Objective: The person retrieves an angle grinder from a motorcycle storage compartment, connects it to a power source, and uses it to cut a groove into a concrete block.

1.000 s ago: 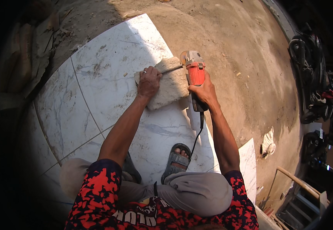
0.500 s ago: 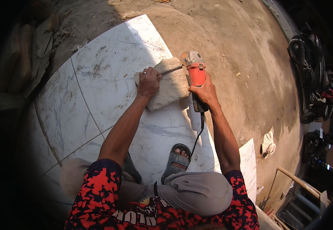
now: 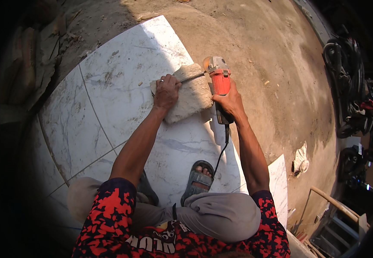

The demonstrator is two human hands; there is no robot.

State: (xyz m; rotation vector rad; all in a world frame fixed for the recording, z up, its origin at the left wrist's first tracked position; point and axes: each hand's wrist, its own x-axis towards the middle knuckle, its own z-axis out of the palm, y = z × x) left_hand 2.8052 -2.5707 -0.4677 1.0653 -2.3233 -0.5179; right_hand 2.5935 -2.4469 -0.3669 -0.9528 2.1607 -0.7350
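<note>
My right hand is wrapped round the body of a red and grey angle grinder, its disc end pointing away from me. Against the grinder's disc lies the far end of a thin dark ribbed metal rod. The rod rests across a rough, pale stone block on the white tiles. My left hand presses on the block's left side, its fingers closed on the rod's near end. A black cord runs from the grinder back past my sandalled foot.
White marbled tiles lie under the block and my feet, ending at a dusty concrete floor on the right. A motorcycle stands in shadow at the far right. A crumpled white bag and a wooden pole are nearer.
Hardly anything differs. The grinder's head has shifted very slightly away from me, while my left hand, the rod and the block hold their places.
</note>
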